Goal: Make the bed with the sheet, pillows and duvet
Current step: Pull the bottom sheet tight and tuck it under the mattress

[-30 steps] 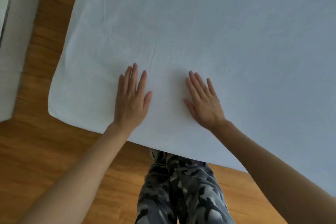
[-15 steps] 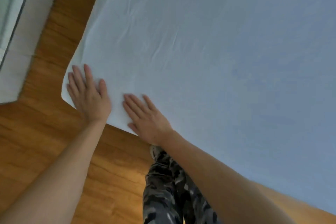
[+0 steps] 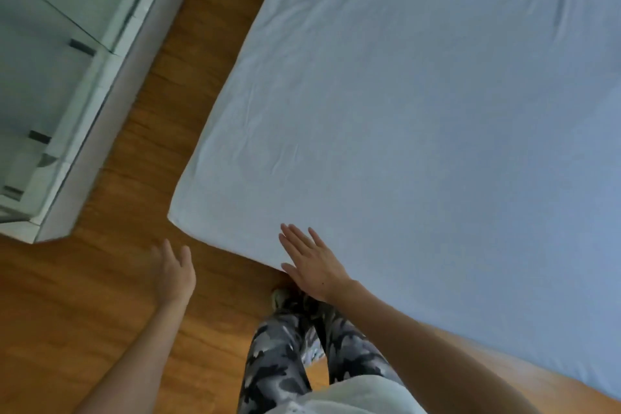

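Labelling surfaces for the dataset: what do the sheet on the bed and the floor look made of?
Pale blue bed sheet: woven fabric, probably cotton, matte; fine creases show. Orange-brown plank floor: wood or wood-look laminate, slight sheen; grain streaks and board seams visible.

sheet [image 3: 420, 131]: matt white cloth, lightly creased | floor [image 3: 77, 306]: warm wood boards, slight sheen | trousers [image 3: 279, 360]: soft camouflage cloth | cabinet [image 3: 64, 54]: smooth, perhaps glossy white panels
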Available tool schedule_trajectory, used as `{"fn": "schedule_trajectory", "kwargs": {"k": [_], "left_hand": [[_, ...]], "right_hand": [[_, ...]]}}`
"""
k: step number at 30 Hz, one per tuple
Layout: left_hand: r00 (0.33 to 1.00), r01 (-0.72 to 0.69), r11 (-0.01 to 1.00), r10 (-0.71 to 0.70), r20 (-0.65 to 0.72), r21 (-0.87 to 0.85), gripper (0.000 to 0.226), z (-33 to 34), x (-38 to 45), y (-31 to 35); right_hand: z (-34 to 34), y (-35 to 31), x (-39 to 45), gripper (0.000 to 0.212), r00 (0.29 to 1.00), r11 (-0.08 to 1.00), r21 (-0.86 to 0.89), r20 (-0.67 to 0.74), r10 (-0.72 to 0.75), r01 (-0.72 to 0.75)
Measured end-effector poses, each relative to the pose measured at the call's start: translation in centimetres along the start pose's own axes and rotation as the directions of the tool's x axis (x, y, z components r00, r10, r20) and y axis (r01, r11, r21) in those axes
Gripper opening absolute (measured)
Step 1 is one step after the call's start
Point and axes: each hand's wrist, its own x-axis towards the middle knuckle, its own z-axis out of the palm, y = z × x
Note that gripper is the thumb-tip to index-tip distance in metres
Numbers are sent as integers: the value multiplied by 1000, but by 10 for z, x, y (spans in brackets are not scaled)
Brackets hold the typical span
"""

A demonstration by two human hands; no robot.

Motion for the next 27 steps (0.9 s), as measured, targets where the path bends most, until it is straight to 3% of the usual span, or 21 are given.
{"fn": "schedule_trajectory", "kwargs": {"k": [3, 7, 11, 15, 21, 25, 27], "left_hand": [[997, -52, 998, 49, 66, 45, 58, -50, -42, 12], [992, -116, 993, 117, 41, -16, 55, -118, -70, 43], [957, -254, 955, 271, 100, -155, 47, -165, -76, 82], [888, -400, 899, 429, 168, -180, 43, -197, -50, 97], [762, -546, 825, 562, 321, -146, 37, -262, 46, 72], [717, -605, 793, 579, 389, -65, 34, -343, 107, 44], [709, -629, 777, 584, 396, -19, 33, -387, 136, 37]], "right_hand": [[-50, -10, -40, 67, 995, 995, 36, -22, 99, -98], [-117, -36, -76, 90, 983, 983, 98, -82, 164, -156], [-152, -59, -82, 59, 942, 957, 163, -202, 269, -239], [-158, -93, -52, 58, 884, 902, 249, -226, 408, -353], [-163, -183, 49, 58, 799, 764, 422, -135, 585, -488], [-184, -263, 109, 55, 643, 526, 700, -124, 756, -483], [-198, -296, 131, 55, 609, 469, 758, -120, 784, -454]]}}
